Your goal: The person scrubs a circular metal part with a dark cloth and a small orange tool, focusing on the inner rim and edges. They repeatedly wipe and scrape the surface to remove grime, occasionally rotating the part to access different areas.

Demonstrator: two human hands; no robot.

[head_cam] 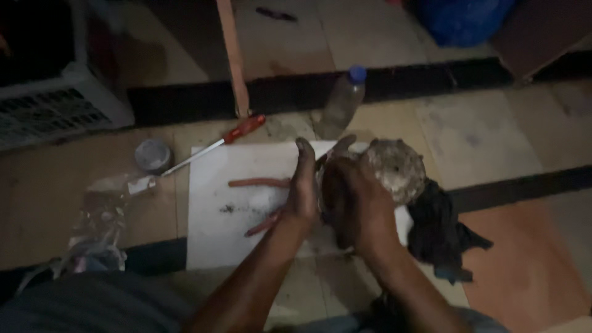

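Both my hands meet over a white sheet [234, 203] spread on the floor. My left hand [303, 185] stands on edge, fingers straight up, pressed against something small hidden between the hands. My right hand [351, 200] curls around that hidden thing from the right. A round, dirty, grey metal part [398, 168] lies just beyond my right hand, touching it. Two thin reddish rods [259, 182] lie on the sheet left of my left hand.
A red-handled screwdriver [216, 145] crosses the sheet's top left corner, beside a small round tin [152, 155]. A clear bottle with a blue cap [344, 102] stands behind. A dark rag [441, 231] lies at right. A wooden leg [234, 58] and a white grille [52, 108] stand at the back.
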